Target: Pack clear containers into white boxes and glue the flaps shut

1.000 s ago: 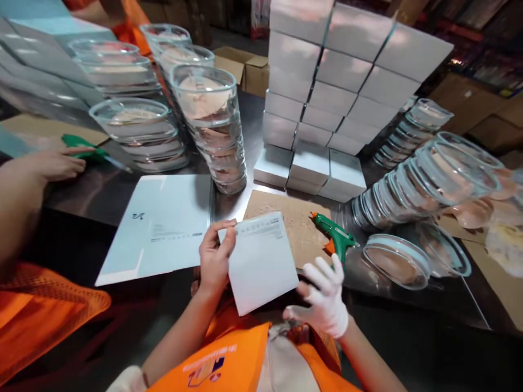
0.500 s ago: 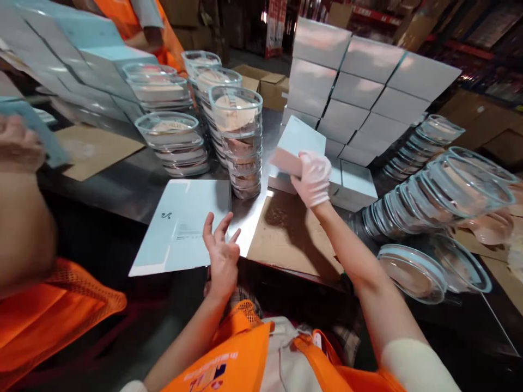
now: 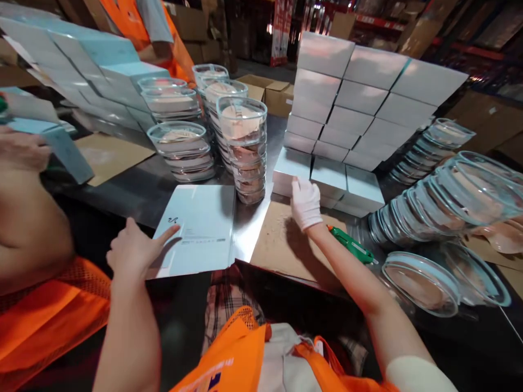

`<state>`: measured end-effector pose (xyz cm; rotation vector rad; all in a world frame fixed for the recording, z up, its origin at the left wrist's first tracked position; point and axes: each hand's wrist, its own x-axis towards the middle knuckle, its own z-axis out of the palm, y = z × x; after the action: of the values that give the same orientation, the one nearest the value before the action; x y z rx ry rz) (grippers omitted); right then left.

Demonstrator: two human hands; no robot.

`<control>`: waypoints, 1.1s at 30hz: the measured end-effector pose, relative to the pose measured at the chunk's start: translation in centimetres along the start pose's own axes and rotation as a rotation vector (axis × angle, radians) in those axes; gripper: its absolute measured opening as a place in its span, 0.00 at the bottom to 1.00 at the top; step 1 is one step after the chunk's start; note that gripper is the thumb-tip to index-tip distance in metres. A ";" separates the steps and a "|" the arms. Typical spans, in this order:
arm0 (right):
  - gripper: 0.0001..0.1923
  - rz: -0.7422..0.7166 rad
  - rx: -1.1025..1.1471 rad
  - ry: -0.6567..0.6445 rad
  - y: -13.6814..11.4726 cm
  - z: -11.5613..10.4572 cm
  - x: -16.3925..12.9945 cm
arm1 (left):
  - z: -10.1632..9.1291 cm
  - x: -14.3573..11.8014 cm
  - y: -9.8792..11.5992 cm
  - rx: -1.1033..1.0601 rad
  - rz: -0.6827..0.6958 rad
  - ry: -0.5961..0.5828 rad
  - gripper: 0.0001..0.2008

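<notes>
My left hand (image 3: 133, 247), bare, is at the left edge of a flat white printed carton (image 3: 200, 218). Its thumb stretches over the printed face, apart from the curled fingers, which are partly hidden. In a white glove, my right hand (image 3: 306, 204) is at the front of a small white box (image 3: 292, 161) at the left end of a low row. Its fingers are loosely bent against the box front and do not wrap round it. Below that hand lies a brown cardboard sheet (image 3: 269, 245), and a green glue gun (image 3: 351, 245) is beside my right forearm.
A tall wall of white boxes (image 3: 363, 100) stands behind the low row. Stacked clear containers (image 3: 245, 147) rise at centre-left, and more lean at the right (image 3: 441, 196). At far left, a co-worker's hand (image 3: 22, 148) is on a pale blue box (image 3: 65, 147). Another person in orange is behind.
The small white box in my right hand went down onto the low row, and that hand loosened and moved down. My left hand moved left to the flat carton's edge. The glue gun came into view.
</notes>
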<state>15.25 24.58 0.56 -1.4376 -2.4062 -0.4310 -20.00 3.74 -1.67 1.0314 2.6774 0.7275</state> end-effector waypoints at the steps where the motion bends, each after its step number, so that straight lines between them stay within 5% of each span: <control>1: 0.25 -0.049 0.004 0.001 -0.1 -0.5 -2.0 | 0.1 0.8 -0.2 0.049 -0.039 -0.108 0.52; 3: 0.24 -0.171 0.019 0.002 -0.1 -1.3 -4.9 | 0.5 1.7 -0.3 0.095 -0.067 -0.256 0.41; 5: 0.24 -0.226 0.028 -0.009 0.3 -1.6 -5.1 | 1.0 1.9 -0.3 0.086 -0.019 -0.278 0.33; 10: 0.33 -0.004 -0.013 -0.076 1.8 0.0 2.7 | 1.8 1.3 0.0 0.098 0.037 -0.216 0.28; 14: 0.26 0.093 -0.002 -0.052 2.3 1.5 6.4 | 1.6 1.0 0.2 0.037 0.050 -0.086 0.25; 21: 0.23 0.178 0.026 -0.018 2.2 1.9 6.8 | 0.2 -0.9 0.0 -0.326 -0.114 0.248 0.39; 24: 0.30 0.165 0.100 0.052 1.1 -0.4 4.7 | -1.0 -3.5 0.5 -0.642 -0.075 0.321 0.37; 29: 0.17 -0.202 0.548 0.416 -1.9 -5.9 -5.0 | -1.2 -9.2 2.4 -0.551 0.136 0.189 0.31; 31: 0.16 -0.276 0.659 0.364 -2.8 -7.6 -8.3 | -0.5 -10.9 3.2 -0.542 0.304 0.038 0.27; 33: 0.14 -0.182 0.751 0.222 -3.2 -8.9 -10.2 | 0.1 -12.1 3.7 -0.565 0.501 -0.101 0.22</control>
<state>17.93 11.44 4.20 -0.7966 -2.1615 0.2540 -8.84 -1.97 0.02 1.5083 1.9362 1.3700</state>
